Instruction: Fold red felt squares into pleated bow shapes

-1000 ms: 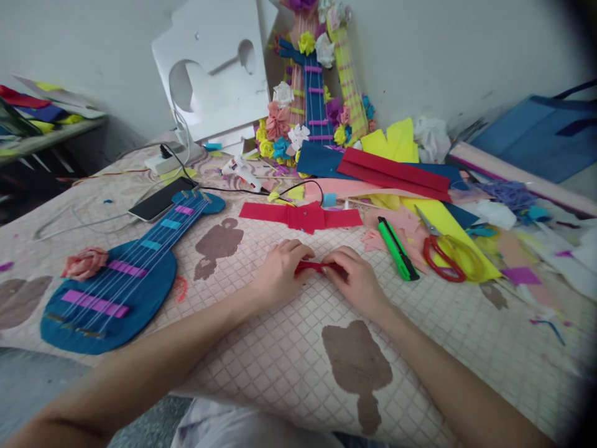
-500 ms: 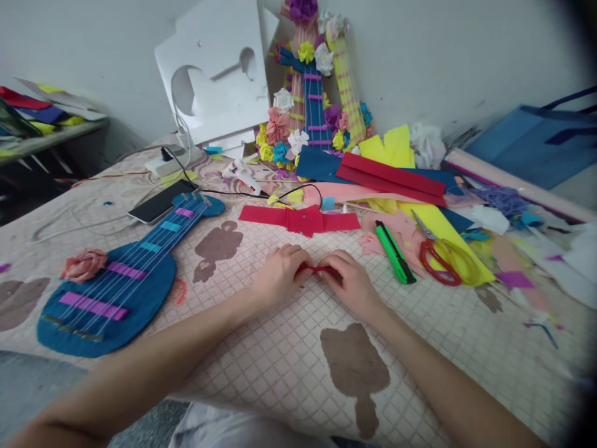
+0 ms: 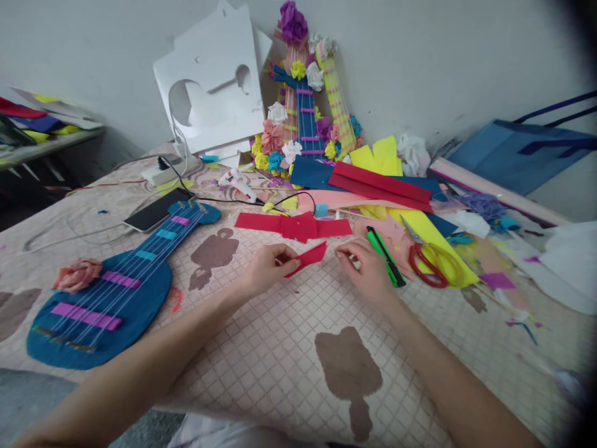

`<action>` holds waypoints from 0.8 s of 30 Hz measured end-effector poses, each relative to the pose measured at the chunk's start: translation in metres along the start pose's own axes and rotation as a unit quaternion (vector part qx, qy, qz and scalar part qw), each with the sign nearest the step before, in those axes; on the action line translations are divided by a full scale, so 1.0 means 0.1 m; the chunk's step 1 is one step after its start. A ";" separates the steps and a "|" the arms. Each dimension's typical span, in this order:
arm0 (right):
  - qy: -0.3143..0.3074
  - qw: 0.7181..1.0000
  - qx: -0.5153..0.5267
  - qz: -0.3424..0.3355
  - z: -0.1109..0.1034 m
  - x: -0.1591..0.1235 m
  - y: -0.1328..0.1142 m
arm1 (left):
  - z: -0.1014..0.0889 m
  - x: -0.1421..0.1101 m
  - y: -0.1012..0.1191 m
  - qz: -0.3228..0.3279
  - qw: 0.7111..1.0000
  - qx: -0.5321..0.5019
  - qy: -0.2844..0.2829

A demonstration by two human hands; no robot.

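My left hand [image 3: 267,269] pinches a small folded piece of red crepe paper [image 3: 308,258] between thumb and fingers, its loose end slanting up to the right. Just right of that end, my right hand [image 3: 366,267] is held with thumb and fingertips brought together, apart from the red piece; whether anything tiny sits in the pinch cannot be seen. Beyond both hands lie flat red paper strips [image 3: 298,227]. A green utility knife [image 3: 385,255] rests right beside my right hand, and red-handled scissors [image 3: 426,264] lie farther right.
To the left lies a blue paper-covered guitar [image 3: 140,280] with a pink flower. Behind it are a phone [image 3: 156,210], a power strip [image 3: 165,168] and a white glue gun [image 3: 240,185] with its cord. Folded paper [image 3: 382,186] and decorated guitars [image 3: 305,118] stand toward the wall.
My hands were together on the red paper; now they are apart. My right hand has let go and moved slightly right, while the piece stays in my left, unfolded wider.
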State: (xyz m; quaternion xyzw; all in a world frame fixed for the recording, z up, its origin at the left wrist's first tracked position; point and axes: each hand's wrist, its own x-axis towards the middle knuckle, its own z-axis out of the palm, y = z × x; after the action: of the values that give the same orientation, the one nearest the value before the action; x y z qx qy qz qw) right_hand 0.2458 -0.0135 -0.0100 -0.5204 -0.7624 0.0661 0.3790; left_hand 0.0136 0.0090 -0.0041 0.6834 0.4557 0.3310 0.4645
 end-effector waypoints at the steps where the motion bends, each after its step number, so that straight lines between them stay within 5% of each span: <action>1: 0.006 1.000 -0.020 0.006 -0.02 0.03 0.09 | -0.02 0.02 0.01 -0.031 0.998 -0.052 -0.003; 8: -0.037 0.981 -0.191 -0.021 -0.02 0.26 0.52 | -0.09 0.08 -0.03 -0.109 0.965 -0.236 0.033; 19: -0.088 0.978 -0.186 -0.037 0.19 0.56 0.62 | -0.08 0.04 0.04 -0.155 0.941 -0.298 0.037; 24: -0.093 0.982 -0.158 -0.036 0.10 0.59 0.57 | -0.09 0.03 0.04 -0.179 0.922 -0.341 0.029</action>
State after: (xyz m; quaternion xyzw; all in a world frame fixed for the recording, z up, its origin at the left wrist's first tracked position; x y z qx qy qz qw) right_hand 0.2713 0.0644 -0.0154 -0.5374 -0.8135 -0.0206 0.2214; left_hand 0.0085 0.0142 0.0026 0.3810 0.4434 0.3974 0.7074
